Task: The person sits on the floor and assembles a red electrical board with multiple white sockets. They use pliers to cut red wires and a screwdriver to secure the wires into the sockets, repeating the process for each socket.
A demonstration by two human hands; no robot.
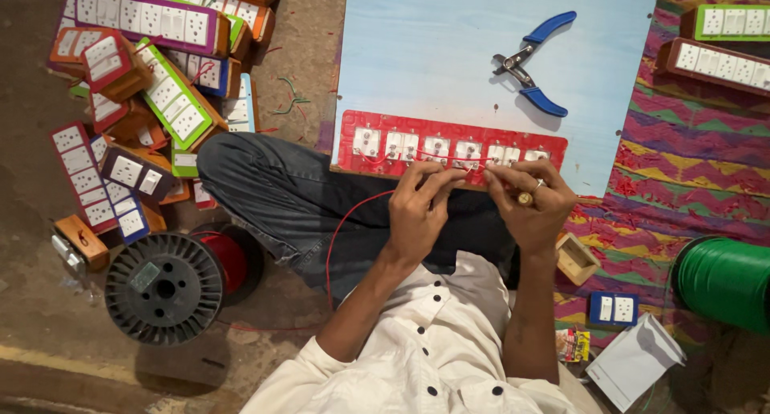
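1. Pinching a thin red wire (449, 156), both hands sit at the near edge of the red switch plate (377, 123). Left hand (417, 209): fingers pressed together on the wire at the plate's middle. Right hand (533, 205): thumb and forefinger closed on the same wire toward the plate's right end; a ring shows on one finger.
2. Plate lies back-up, half on the pale blue board (433, 37), half over the person's knee. Wire runs along its row of white switch backs, then trails off the near edge toward the lap.
3. Risk, judged: plate is only part-supported, so a hard tug on the wire could tip it off the knee, or pull the wire out of a terminal.
4. Blue-handled pliers (533, 65) rest beyond the plate on the board, apart from both hands.
5. Room: open board beyond the plate. Left of it, a crowded heap of finished switch boxes (152, 85); a black spool (164, 287) near-left.
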